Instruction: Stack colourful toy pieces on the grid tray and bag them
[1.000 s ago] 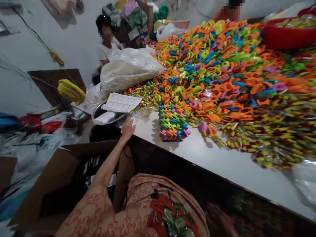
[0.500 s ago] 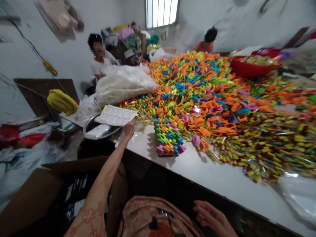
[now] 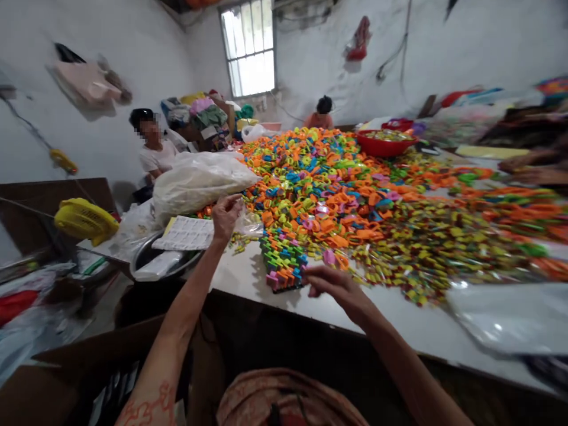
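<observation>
My left hand is over the table edge side, fingers pinched on what looks like a thin clear plastic bag that hangs beside the heap. My right hand reaches over the table with fingers stretched out and somewhat bent, nothing visible in it. Its fingertips are at the near right corner of a block of small coloured plastic pieces, set in tight rows on a dark base; contact is unclear. Left of my left hand, a printed white sheet lies across a metal basin.
A big heap of bright plastic pieces covers the table, with small yellow wrapped pieces to the right. A white sack, red basin, stacked clear bags and yellow basket surround it. Other people sit around the table.
My left hand has left the printed sheet, which now lies flatter on the basin, and has risen to the clear bag. My right hand has moved from my lap up to the block.
</observation>
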Action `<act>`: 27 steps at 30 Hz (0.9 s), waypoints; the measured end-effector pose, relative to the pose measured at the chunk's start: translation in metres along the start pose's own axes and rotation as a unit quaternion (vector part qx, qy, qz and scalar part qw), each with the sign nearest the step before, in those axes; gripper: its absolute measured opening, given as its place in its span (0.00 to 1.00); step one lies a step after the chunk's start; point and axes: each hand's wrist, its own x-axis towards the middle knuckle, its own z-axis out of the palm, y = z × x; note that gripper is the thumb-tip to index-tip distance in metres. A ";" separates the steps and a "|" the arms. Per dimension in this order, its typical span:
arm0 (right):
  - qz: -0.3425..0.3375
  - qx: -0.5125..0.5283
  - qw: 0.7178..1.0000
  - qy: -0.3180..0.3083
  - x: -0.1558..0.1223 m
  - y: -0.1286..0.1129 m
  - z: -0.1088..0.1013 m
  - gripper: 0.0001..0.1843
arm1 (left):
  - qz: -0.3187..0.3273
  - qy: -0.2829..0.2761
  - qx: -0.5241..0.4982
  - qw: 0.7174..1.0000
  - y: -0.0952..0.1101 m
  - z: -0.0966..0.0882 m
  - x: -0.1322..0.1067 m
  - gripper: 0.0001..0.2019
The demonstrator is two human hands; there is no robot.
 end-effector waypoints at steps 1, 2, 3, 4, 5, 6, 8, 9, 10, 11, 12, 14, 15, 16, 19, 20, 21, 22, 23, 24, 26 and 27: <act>-0.012 0.022 1.000 0.004 0.010 -0.006 0.000 0.30 | 0.002 -0.014 -0.069 0.998 0.013 0.003 -0.004 0.17; -0.023 0.044 0.999 0.010 0.020 -0.010 0.001 0.32 | -0.002 -0.034 -0.118 0.992 0.025 0.005 -0.009 0.18; -0.032 0.062 0.997 0.017 0.030 -0.014 0.002 0.34 | -0.009 -0.060 -0.143 0.988 0.037 0.008 -0.014 0.19; -0.039 0.075 0.996 0.022 0.039 -0.017 0.005 0.34 | -0.018 -0.087 -0.155 0.984 0.047 0.010 -0.019 0.19; -0.044 0.087 0.995 0.024 0.048 -0.019 0.008 0.34 | -0.026 -0.114 -0.161 0.980 0.055 0.013 -0.025 0.19; -0.045 0.100 0.994 0.018 0.057 -0.021 0.013 0.33 | -0.032 -0.137 -0.160 0.977 0.061 0.017 -0.031 0.18; -0.032 0.135 0.990 -0.022 0.072 -0.025 0.023 0.32 | -0.022 -0.178 -0.138 0.974 0.068 0.027 -0.046 0.17; -0.021 0.155 0.986 -0.052 0.078 -0.027 0.028 0.32 | -0.001 -0.198 -0.116 0.973 0.070 0.033 -0.053 0.17; -0.016 0.174 0.981 -0.079 0.084 -0.028 0.032 0.33 | 0.028 -0.216 -0.087 0.972 0.070 0.038 -0.061 0.17; -0.018 0.192 0.977 -0.095 0.089 -0.028 0.035 0.33 | 0.061 -0.229 -0.055 0.970 0.070 0.044 -0.069 0.19; -0.028 0.208 0.973 -0.099 0.092 -0.028 0.037 0.32 | 0.091 -0.237 -0.022 0.967 0.069 0.049 -0.077 0.21; -0.056 0.227 0.969 -0.077 0.095 -0.027 0.034 0.29 | 0.139 -0.234 0.032 0.962 0.068 0.055 -0.090 0.26; -0.066 0.232 0.969 -0.058 0.095 -0.026 0.030 0.28 | 0.160 -0.226 0.052 0.959 0.067 0.057 -0.096 0.27; -0.070 0.234 0.969 -0.039 0.094 -0.026 0.025 0.26 | 0.189 -0.217 0.068 0.955 0.066 0.058 -0.100 0.27; -0.077 0.241 0.967 0.027 0.093 -0.025 0.009 0.24 | 0.319 -0.200 0.108 0.920 0.060 0.058 -0.111 0.21; -0.079 0.248 0.964 0.052 0.093 -0.026 0.004 0.23 | 0.357 -0.203 0.124 0.903 0.057 0.057 -0.114 0.19; -0.081 0.255 0.961 0.075 0.094 -0.026 0.001 0.23 | 0.385 -0.211 0.141 0.888 0.053 0.056 -0.117 0.18; -0.081 0.260 0.957 0.094 0.096 -0.026 -0.002 0.23 | 0.399 -0.219 0.156 0.877 0.049 0.055 -0.120 0.17; -0.080 0.263 0.955 0.110 0.097 -0.027 -0.005 0.23 | 0.401 -0.225 0.168 0.872 0.045 0.053 -0.122 0.17; -0.077 0.263 0.954 0.121 0.099 -0.027 -0.007 0.23 | 0.396 -0.225 0.178 0.872 0.041 0.051 -0.123 0.17; -0.076 0.254 0.954 0.143 0.102 -0.026 -0.010 0.25 | 0.369 -0.208 0.193 0.885 0.035 0.047 -0.122 0.15; -0.079 0.246 0.953 0.158 0.103 -0.025 -0.011 0.26 | 0.349 -0.193 0.201 0.895 0.032 0.045 -0.119 0.14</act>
